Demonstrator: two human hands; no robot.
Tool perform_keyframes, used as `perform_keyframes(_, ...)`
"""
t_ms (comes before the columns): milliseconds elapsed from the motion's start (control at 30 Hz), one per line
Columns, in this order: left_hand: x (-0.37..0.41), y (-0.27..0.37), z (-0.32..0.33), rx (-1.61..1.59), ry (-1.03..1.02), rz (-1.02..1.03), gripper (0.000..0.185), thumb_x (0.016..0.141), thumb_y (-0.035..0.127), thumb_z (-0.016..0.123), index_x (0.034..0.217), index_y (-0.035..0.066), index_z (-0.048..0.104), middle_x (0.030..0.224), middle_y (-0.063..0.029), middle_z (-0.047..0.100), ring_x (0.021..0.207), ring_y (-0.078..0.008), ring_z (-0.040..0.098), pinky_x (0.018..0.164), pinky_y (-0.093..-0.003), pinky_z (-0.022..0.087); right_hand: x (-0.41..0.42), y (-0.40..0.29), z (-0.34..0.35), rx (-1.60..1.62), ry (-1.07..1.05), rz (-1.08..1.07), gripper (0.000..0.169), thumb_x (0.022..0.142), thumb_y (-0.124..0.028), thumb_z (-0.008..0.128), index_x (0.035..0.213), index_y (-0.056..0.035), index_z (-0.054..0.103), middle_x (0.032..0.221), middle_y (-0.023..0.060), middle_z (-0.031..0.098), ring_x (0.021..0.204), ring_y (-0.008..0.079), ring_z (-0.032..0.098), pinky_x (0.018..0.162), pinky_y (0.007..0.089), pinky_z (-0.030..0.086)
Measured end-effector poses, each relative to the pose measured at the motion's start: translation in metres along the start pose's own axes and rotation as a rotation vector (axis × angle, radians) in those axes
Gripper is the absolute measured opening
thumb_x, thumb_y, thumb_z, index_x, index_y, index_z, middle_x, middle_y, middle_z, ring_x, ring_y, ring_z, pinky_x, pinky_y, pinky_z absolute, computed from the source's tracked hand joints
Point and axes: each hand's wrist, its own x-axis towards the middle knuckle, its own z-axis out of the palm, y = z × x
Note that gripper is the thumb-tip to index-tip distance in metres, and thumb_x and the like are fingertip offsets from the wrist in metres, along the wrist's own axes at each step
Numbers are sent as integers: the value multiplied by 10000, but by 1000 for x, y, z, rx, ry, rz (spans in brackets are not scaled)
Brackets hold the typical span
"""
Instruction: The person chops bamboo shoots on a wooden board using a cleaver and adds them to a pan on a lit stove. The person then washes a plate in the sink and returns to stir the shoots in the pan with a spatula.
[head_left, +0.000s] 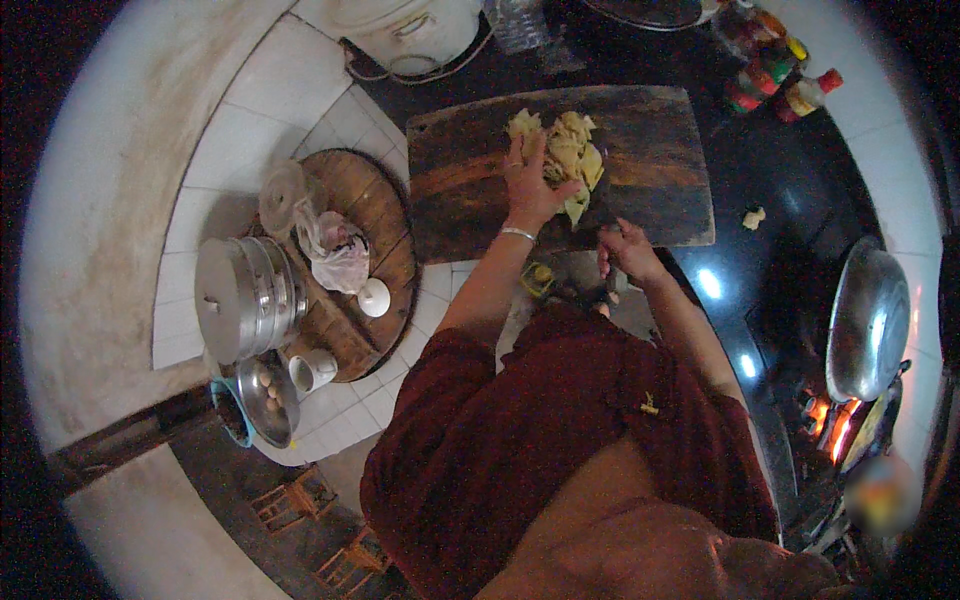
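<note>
A pile of yellowish-green leafy vegetable (574, 146) lies on a worn wooden cutting board (465, 172). My left hand (531, 184) presses on the pile's left side, its fingers spread and the thumb out to the right, cupping some of the leaves. A silver bangle circles that wrist. Beside the board's lower right edge, my right hand (630, 251) has its fingers curled around what looks like the handle of a knife (611, 225). The dark blade hardly stands out from the board.
A round wooden table (394, 210) at left bears a stacked steamer pot (225, 300), a plastic bag (341, 262) and a white cup (313, 370). Bottles (810, 96) stand at upper right. At right, a metal wok (870, 322) sits near open flames (840, 431).
</note>
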Motion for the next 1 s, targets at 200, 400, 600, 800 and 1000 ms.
perform_keyframes(200, 1, 22, -14, -148, 60, -85, 868, 586, 453, 782, 1309, 121, 434, 1346, -191, 368, 1263, -378, 284, 1045, -487, 249, 9, -1, 15, -166, -91, -37, 173, 869, -162, 521, 768, -32, 471, 590, 59, 502, 467, 181, 525, 449, 329, 446)
perform_keyframes(400, -6, 19, -15, -294, 132, -98, 787, 582, 302, 796, 1271, 127, 459, 1289, -194, 405, 1241, -373, 309, 1034, -486, 280, -4, -19, 47, 1, -75, -40, 168, 856, -144, 521, 746, -35, 455, 576, 68, 508, 448, 176, 513, 443, 317, 447)
perform_keyframes(600, 8, 30, -34, -346, 353, 70, 772, 589, 277, 784, 1268, 119, 454, 1308, -190, 376, 1239, -372, 311, 1032, -484, 290, -13, -38, 60, -171, -39, -103, 138, 852, -124, 508, 762, -35, 454, 575, 66, 511, 445, 169, 510, 449, 321, 459)
perform_keyframes(800, 13, 38, -50, -335, 284, 70, 692, 604, 253, 773, 1221, 101, 496, 1268, -225, 371, 1212, -387, 326, 991, -464, 326, -16, -50, 66, -291, -64, -197, 127, 871, -138, 492, 811, -31, 461, 594, 69, 536, 469, 165, 531, 463, 314, 459)
perform_keyframes(1000, 24, 44, -60, -323, 354, 217, 671, 602, 239, 769, 1205, 95, 514, 1231, -212, 427, 1211, -380, 336, 982, -466, 333, -22, -42, 69, -248, -44, -214, 139, 888, -155, 493, 942, -32, 458, 643, 66, 564, 496, 160, 541, 493, 309, 456)
